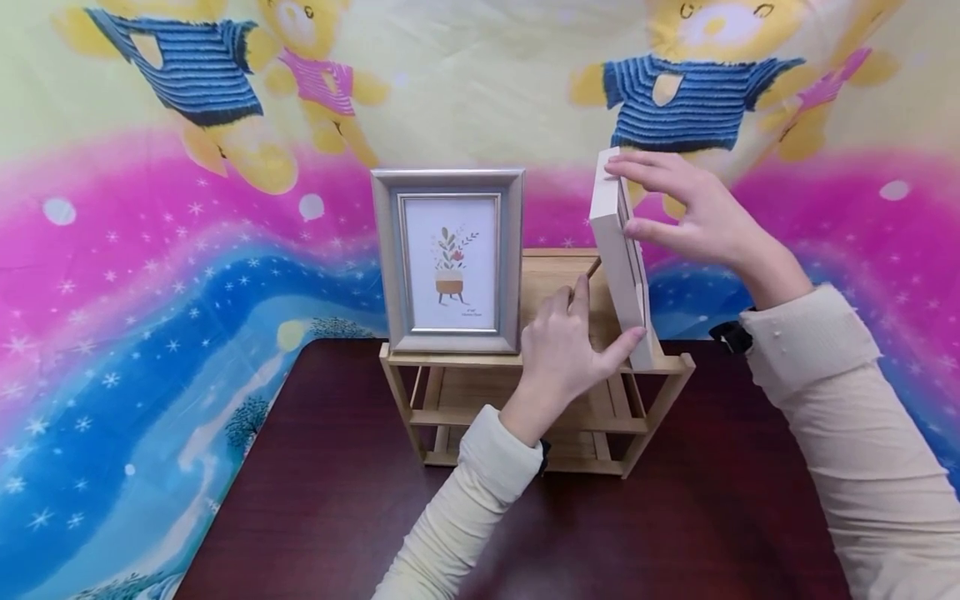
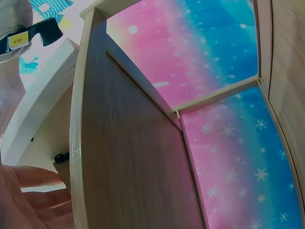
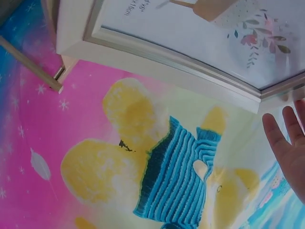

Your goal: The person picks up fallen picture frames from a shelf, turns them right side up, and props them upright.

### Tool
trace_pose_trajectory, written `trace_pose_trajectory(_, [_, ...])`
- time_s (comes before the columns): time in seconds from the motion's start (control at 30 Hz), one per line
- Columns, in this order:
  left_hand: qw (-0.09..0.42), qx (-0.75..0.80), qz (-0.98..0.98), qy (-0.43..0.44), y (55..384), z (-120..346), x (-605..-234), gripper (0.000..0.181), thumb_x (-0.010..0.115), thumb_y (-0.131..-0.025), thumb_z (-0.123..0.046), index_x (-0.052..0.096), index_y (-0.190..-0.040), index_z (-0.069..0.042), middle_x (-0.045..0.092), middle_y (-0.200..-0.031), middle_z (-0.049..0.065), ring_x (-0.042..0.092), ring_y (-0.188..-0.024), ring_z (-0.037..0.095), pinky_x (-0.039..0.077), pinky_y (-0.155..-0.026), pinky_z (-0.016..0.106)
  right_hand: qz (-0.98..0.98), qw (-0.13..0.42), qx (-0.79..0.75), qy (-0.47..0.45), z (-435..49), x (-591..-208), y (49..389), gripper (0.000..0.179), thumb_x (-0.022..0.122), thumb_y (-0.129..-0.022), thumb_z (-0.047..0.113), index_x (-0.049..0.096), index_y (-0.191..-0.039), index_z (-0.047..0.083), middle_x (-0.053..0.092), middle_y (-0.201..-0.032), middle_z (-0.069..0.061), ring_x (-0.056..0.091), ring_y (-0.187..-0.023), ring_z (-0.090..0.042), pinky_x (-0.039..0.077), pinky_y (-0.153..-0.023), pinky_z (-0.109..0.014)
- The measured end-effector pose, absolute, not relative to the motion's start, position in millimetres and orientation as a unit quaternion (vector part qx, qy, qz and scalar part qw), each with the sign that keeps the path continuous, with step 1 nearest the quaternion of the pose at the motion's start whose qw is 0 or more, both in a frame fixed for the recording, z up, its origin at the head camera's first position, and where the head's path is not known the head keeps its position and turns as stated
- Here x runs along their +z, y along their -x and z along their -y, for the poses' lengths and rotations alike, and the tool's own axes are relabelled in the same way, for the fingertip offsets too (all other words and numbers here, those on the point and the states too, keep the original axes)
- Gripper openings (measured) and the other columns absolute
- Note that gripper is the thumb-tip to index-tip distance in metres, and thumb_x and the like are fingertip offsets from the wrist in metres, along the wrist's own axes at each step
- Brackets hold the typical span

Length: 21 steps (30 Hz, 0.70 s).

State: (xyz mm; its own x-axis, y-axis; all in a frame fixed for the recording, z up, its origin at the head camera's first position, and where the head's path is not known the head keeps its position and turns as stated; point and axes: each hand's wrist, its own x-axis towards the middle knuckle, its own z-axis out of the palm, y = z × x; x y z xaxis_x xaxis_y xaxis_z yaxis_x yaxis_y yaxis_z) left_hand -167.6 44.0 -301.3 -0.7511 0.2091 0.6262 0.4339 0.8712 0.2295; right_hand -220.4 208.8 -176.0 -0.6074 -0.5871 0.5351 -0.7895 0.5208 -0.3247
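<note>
A white picture frame (image 1: 621,258) stands turned nearly edge-on on the right of the wooden rack's (image 1: 536,360) top, its picture side facing right. My right hand (image 1: 697,204) touches its upper part with straight fingers, near a corner in the right wrist view. Behind the frame, my left hand (image 1: 558,342) has its index finger against the brown back strut (image 1: 594,267), and its thumb reaches the frame's lower edge. In the left wrist view the left fingers (image 2: 47,198) touch the strut; some fingertips are hidden. A silver-grey picture frame (image 1: 453,258) with a potted-plant picture stands upright on the rack's left.
The tiered wooden rack stands on a dark reddish-brown table (image 1: 337,492). A cloth backdrop (image 1: 480,92) with bears and snowflakes hangs close behind. The rack's lower shelf (image 1: 480,396) and side rails lie below the left hand.
</note>
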Motion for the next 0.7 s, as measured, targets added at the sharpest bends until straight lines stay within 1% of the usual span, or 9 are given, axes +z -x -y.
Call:
trace_pose_trajectory(0.13, [0.322, -0.185, 0.912, 0.176, 168, -45, -302, 0.085, 0.050, -0.076, -0.068, 0.045, -0.134, -0.007, 0.059, -0.116, 0.011, 0.057, -0.098, 0.020, 0.051, -0.058, 0.029, 0.856, 0.171, 0.295, -0.388, -209, -171, 225, 0.049, 0.059, -0.086, 0.016, 0.046, -0.134, 0.012, 0.037, -0.141, -0.008, 0.034, -0.125, -0.027, 0.029, -0.096, -0.057])
trace_pose_trajectory(0.27, [0.336, -0.185, 0.907, 0.174, 168, -46, -304, 0.086, 0.051, -0.074, -0.069, 0.045, -0.134, -0.006, 0.059, -0.115, 0.010, 0.057, -0.098, 0.019, 0.050, -0.057, 0.028, 0.865, 0.148, 0.313, -0.364, -210, -168, 236, 0.046, 0.053, -0.091, 0.019, 0.044, -0.136, 0.010, 0.034, -0.142, -0.009, 0.035, -0.124, -0.034, 0.030, -0.097, -0.056])
trace_pose_trajectory(0.4, [0.357, -0.185, 0.900, 0.168, 169, -47, -307, 0.088, 0.053, -0.071, -0.070, 0.048, -0.132, -0.007, 0.060, -0.113, 0.009, 0.058, -0.096, 0.018, 0.049, -0.054, 0.027, 0.881, 0.097, 0.342, -0.312, -213, -166, 250, 0.048, 0.043, -0.096, 0.027, 0.035, -0.141, 0.013, 0.026, -0.146, -0.010, 0.027, -0.129, -0.038, 0.022, -0.100, -0.060])
trace_pose_trajectory(0.5, [0.377, -0.194, 0.891, 0.164, 170, -48, -309, 0.090, 0.057, -0.068, -0.071, 0.050, -0.130, -0.006, 0.060, -0.113, 0.008, 0.058, -0.096, 0.018, 0.050, -0.055, 0.026, 0.881, 0.048, 0.373, -0.286, -213, -167, 260, 0.050, 0.033, -0.098, 0.033, 0.029, -0.144, 0.016, 0.026, -0.146, -0.013, 0.025, -0.130, -0.037, 0.021, -0.100, -0.060])
trace_pose_trajectory(0.53, [0.384, -0.196, 0.888, 0.163, 170, -49, -310, 0.091, 0.057, -0.067, -0.071, 0.051, -0.130, -0.006, 0.060, -0.113, 0.008, 0.059, -0.096, 0.018, 0.050, -0.055, 0.026, 0.879, 0.035, 0.384, -0.281, -213, -168, 263, 0.050, 0.029, -0.098, 0.035, 0.028, -0.144, 0.016, 0.027, -0.145, -0.015, 0.028, -0.129, -0.037, 0.022, -0.100, -0.060])
trace_pose_trajectory(0.6, [0.392, -0.200, 0.883, 0.161, 171, -50, -311, 0.093, 0.058, -0.064, -0.073, 0.051, -0.129, -0.006, 0.059, -0.116, 0.008, 0.058, -0.097, 0.018, 0.051, -0.057, 0.027, 0.870, 0.018, 0.406, -0.279, -212, -170, 268, 0.050, 0.024, -0.098, 0.037, 0.028, -0.144, 0.018, 0.033, -0.141, -0.019, 0.038, -0.122, -0.037, 0.029, -0.098, -0.057])
trace_pose_trajectory(0.7, [0.384, -0.197, 0.889, 0.153, 172, -51, -312, 0.097, 0.058, -0.063, -0.074, 0.049, -0.131, -0.006, 0.055, -0.121, 0.009, 0.057, -0.101, 0.019, 0.052, -0.063, 0.029, 0.861, 0.014, 0.427, -0.277, -212, -173, 270, 0.049, 0.021, -0.098, 0.038, 0.030, -0.143, 0.020, 0.041, -0.134, -0.022, 0.048, -0.111, -0.029, 0.039, -0.094, -0.048])
